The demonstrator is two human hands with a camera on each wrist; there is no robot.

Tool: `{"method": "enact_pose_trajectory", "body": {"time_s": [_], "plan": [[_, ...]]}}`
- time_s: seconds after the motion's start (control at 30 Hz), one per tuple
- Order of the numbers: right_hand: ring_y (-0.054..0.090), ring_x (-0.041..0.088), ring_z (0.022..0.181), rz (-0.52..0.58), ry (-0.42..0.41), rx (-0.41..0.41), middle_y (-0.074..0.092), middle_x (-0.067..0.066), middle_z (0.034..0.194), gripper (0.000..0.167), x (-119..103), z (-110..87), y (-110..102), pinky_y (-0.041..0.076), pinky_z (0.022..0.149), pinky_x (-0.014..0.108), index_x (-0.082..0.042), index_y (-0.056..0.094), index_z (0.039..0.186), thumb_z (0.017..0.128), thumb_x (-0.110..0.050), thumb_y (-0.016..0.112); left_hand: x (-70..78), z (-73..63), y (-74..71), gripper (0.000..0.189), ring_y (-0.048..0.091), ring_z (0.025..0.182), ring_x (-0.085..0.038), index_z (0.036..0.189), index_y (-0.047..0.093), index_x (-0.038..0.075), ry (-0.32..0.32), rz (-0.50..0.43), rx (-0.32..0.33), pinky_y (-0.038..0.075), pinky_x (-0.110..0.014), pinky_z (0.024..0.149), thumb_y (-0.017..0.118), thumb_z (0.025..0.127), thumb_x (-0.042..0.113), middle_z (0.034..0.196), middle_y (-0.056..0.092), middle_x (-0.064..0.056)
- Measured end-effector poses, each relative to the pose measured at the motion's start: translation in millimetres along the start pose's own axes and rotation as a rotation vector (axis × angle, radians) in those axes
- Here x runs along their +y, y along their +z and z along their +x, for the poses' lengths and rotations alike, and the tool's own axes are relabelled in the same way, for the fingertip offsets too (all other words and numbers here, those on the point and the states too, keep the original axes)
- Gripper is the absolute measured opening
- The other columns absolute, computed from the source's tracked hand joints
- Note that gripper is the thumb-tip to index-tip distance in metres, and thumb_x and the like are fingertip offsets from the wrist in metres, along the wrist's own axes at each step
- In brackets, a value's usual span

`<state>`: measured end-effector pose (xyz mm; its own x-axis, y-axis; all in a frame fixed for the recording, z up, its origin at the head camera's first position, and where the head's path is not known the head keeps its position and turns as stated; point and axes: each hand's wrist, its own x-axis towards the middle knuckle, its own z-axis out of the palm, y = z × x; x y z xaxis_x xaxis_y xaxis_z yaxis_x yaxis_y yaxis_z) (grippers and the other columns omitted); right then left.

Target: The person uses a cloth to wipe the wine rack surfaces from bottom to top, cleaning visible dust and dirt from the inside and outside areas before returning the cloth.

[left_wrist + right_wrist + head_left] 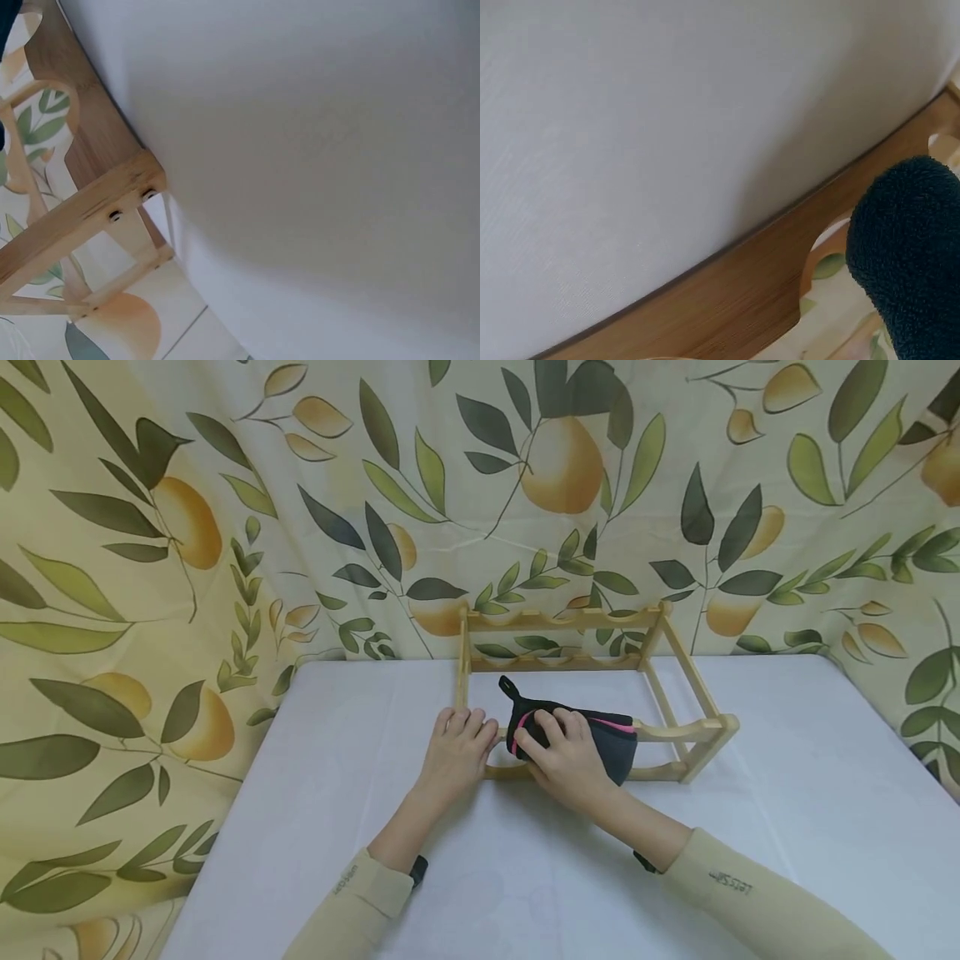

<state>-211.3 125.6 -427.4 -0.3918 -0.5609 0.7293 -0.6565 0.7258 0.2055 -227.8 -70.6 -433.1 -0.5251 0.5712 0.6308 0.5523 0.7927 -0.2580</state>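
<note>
A wooden rack [708, 735] with scalloped rails stands on the white table. My left hand [457, 752] grips the front left end of its upper front rail, fingers curled over the wood. Over the middle of that rail lies a dark cloth item [611, 747] with pink edging and a small black hanging loop at its far left. My right hand [566, 760] holds this cloth against the rail, fingers bent over the top. In the right wrist view the cloth [907, 247] appears dark teal and fuzzy, beside a scalloped rail [727, 300]. Neither hand shows in its own wrist view.
White cloth covers the table [810, 827]. Behind the rack hangs a curtain [420, 552] printed with leaves and orange fruit, and it continues along the left side. The rack's far rails [555, 664] stand close to this curtain.
</note>
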Motion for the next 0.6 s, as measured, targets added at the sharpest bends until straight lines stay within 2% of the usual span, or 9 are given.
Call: {"method": "enact_pose_trajectory", "body": {"time_s": [0.17,0.43,0.5,0.6], "plan": [[0.047,0.039,0.083,0.045,-0.005,0.05,0.05,0.02,0.096,0.05,-1.1,3.1,-1.5,0.045,0.07,0.049,-0.008,0.057,0.099,0.055,-0.005,0.08,-1.6,-1.1,2.1,0.015,0.041,0.088,-0.02,0.091,0.052,0.014,0.0,-0.017,0.03,0.032,-0.036,0.085,0.051,0.089,0.029,0.086,0.041,-0.002],[0.049,0.038,0.082,0.136,0.038,0.079,0.052,0.021,0.093,0.045,-2.4,5.8,-5.8,0.045,0.069,0.05,-0.006,0.056,0.095,0.056,0.001,0.077,-2.3,-0.6,1.6,0.015,0.041,0.087,-0.019,0.089,0.051,0.014,-0.008,-0.01,0.055,0.033,-0.035,0.085,0.055,0.087,0.029,0.086,0.042,-0.001],[0.049,0.037,0.081,0.15,0.033,0.094,0.052,0.02,0.093,0.038,-2.1,4.0,-5.8,0.045,0.069,0.049,-0.006,0.056,0.094,0.061,0.001,0.073,-1.8,-0.6,2.3,0.015,0.041,0.086,-0.019,0.089,0.051,0.014,-0.007,-0.004,0.055,0.033,-0.035,0.085,0.051,0.089,0.029,0.086,0.042,-0.001],[0.049,0.036,0.079,0.141,0.0,0.14,0.054,0.019,0.091,0.017,-0.7,-1.0,-5.4,0.044,0.066,0.048,-0.007,0.057,0.092,0.075,-0.003,0.058,-0.6,-0.1,3.2,0.017,0.041,0.087,-0.019,0.09,0.05,0.014,-0.003,0.002,0.05,0.033,-0.035,0.084,0.044,0.092,0.03,0.086,0.042,-0.001]]}}
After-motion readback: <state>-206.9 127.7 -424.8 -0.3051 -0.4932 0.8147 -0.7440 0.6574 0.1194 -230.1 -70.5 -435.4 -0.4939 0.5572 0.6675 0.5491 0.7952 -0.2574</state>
